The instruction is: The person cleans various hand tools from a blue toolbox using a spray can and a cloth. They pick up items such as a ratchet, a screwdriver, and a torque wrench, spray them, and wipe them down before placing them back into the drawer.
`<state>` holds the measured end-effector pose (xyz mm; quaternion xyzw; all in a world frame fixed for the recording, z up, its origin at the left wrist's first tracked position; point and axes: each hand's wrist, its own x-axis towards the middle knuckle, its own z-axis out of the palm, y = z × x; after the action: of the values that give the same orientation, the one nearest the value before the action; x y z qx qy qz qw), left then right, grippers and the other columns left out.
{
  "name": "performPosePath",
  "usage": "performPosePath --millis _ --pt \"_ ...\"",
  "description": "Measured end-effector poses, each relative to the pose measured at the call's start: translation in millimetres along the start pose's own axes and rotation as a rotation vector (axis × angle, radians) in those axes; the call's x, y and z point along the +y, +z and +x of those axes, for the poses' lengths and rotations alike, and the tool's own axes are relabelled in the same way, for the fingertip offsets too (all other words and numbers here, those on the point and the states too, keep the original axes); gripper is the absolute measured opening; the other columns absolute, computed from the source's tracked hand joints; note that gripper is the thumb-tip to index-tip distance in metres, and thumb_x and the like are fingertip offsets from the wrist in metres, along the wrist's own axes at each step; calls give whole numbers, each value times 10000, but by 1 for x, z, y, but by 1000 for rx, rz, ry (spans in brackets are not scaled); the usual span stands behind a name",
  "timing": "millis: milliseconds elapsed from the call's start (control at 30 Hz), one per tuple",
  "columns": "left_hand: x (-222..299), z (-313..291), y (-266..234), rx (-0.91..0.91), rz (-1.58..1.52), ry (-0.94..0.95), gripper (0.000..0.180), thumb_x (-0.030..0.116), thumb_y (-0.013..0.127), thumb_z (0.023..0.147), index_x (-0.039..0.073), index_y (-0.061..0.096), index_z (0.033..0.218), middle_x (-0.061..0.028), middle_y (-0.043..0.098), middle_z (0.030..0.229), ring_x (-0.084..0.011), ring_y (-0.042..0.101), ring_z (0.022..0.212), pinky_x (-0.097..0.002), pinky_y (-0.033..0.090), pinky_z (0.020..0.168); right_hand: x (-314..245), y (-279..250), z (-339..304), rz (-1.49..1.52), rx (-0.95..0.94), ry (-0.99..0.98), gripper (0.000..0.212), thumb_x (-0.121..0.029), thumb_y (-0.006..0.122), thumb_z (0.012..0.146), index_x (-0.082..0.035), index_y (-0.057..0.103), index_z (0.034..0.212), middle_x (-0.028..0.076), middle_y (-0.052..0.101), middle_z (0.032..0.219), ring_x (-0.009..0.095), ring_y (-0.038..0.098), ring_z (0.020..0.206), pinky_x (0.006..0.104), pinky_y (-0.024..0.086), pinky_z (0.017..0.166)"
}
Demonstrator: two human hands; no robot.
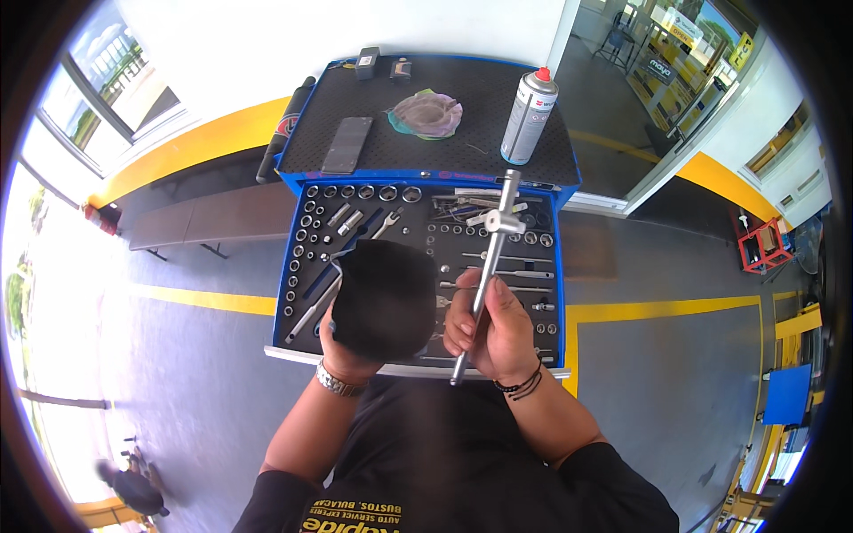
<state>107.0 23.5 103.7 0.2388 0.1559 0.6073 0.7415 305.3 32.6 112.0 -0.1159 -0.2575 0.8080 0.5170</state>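
My left hand [345, 362] is closed on a floppy black sheet, perhaps a cloth [386, 302], which hides most of its fingers. In my right hand [506, 338] is a chrome sliding T-bar handle [504, 222], gripped by its long rod and tilted, with the cross head up. Both hands are above the pulled-out drawer [293, 355] of a blue tool cabinet. Sockets [365, 192] line its dark insert along the back and left. A ratchet-like long tool [311, 313] lies beside my left hand. The black sheet covers the drawer's middle.
On the cabinet's black top [311, 107] stand a spray can [530, 115] with a red cap, a phone [347, 145], a crumpled rag [426, 115] and a small dark box [367, 62]. A bench [204, 218] stands left. A person [133, 484] is at the lower left.
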Motion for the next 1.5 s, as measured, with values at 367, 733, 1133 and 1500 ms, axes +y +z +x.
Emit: performPosePath --millis 367,733,1133,1500 --pt "-3 -1 -6 342 501 383 223 204 533 1028 40 572 1174 -90 667 982 -221 684 894 -342 559 797 53 -3 -18 -964 -38 261 348 -336 517 1040 -21 579 905 -19 486 638 62 432 612 269 386 556" --pt "49 -1 -65 695 525 492 362 344 501 1038 4 625 1036 -113 695 909 -213 694 792 -340 587 725 64 -19 -13 -1365 -122 95 229 -221 570 994 -3 601 1057 133 623 748 245 583 656 330 457 636" --pt "24 -31 -93 363 778 -195 330 121 560 969 1 552 1277 -51 624 1046 -109 592 942 -271 505 790 95 -30 20 -1089 146 190 258 -248 517 1032 -3 594 1058 74 606 731 159 569 636 309 440 594" --pt "75 6 -105 382 1804 -89 195 187 659 856 10 675 936 -211 684 818 -384 667 774 -436 518 688 76 -44 90 -1586 -28 -92 180 -183 619 932 -3 630 939 161 633 829 341 648 785 394 507 693"
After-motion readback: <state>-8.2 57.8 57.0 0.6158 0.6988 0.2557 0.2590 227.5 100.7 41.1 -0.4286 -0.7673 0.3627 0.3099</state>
